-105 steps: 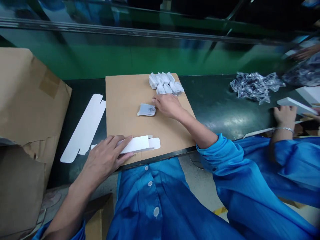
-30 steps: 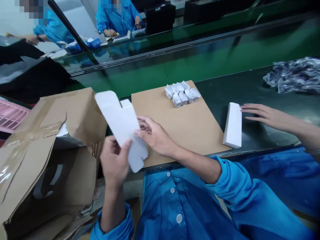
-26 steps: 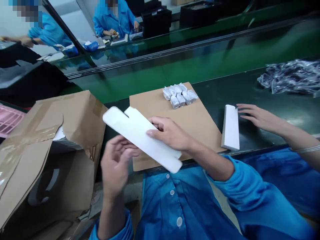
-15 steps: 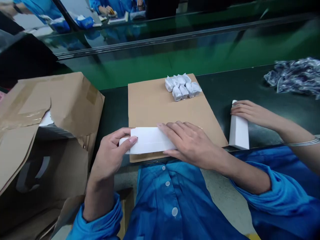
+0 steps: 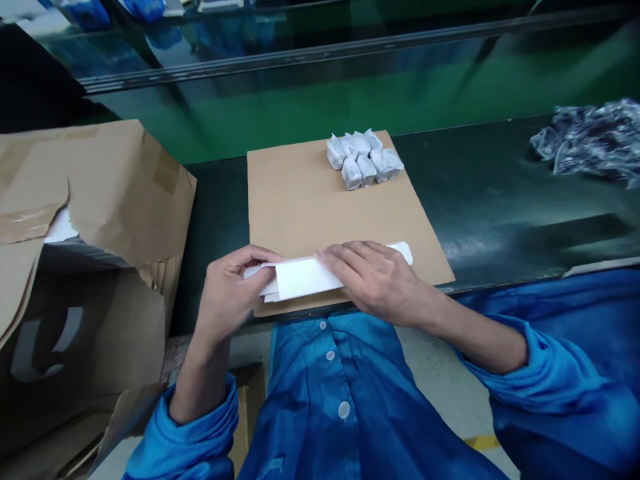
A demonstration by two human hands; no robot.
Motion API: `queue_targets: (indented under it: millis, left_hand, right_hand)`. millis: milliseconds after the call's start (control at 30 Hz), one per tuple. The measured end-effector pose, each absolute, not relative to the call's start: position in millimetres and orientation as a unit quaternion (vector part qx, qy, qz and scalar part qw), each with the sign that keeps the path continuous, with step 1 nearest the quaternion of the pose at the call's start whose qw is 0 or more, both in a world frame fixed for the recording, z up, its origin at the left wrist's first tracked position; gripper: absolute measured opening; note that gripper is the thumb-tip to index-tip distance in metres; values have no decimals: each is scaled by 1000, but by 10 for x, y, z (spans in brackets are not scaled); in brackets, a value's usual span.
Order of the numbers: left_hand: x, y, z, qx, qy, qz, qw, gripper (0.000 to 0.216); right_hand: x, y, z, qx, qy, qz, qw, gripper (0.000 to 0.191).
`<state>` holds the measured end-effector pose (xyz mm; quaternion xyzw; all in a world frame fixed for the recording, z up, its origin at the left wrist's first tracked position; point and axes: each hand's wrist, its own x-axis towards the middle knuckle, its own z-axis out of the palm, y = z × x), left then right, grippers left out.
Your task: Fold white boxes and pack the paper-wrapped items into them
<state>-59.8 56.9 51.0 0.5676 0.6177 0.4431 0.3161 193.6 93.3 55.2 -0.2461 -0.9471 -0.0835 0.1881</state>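
A flat white carton blank [image 5: 303, 278] lies along the near edge of a brown cardboard sheet [image 5: 305, 200] on the dark worktop. My left hand [image 5: 231, 293] is closed on the blank's left end, fingers curled over its flaps. My right hand [image 5: 375, 277] presses down on its middle and right part with the fingers laid flat. The blank's rounded right tab [image 5: 404, 251] sticks out beyond my right hand. Several small white wrapped packets [image 5: 363, 159] sit in a cluster at the far edge of the sheet.
A torn open brown shipping box [image 5: 85, 220] stands at the left, with white blanks showing inside. Crumpled clear plastic wrap [image 5: 590, 137] lies at the far right. Behind the worktop runs a green conveyor belt [image 5: 320, 100] with a metal rail.
The blank came down from the air onto the cardboard sheet, both my hands now on it. The co-worker's hand and the finished white box at the right have gone from view.
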Motion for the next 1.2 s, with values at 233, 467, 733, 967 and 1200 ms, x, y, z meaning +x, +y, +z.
queue_targets:
  millis: [233,467,733,967,1200]
  left_hand:
    - [6,373,321,518,469,636,326,75]
    - [-16,510,184,548,600,537,227,65]
    - [-136,413,281,643,572,472,193,41]
    - [-147,433,322,690,575,404,174,36]
    - [-110,428,179,668,566,466,127,58]
  right_hand:
    - [1683,853,346,-406,-844,-137,324,42]
    - [1630,737,493,-304,-851,264,336,61]
    - [1682,1113,615,-280,-761,422,405,24]
    - [1585,1333,659,-290,-581,669,361,39]
    - [1485,1152,692,-291,-607,642,366,27]
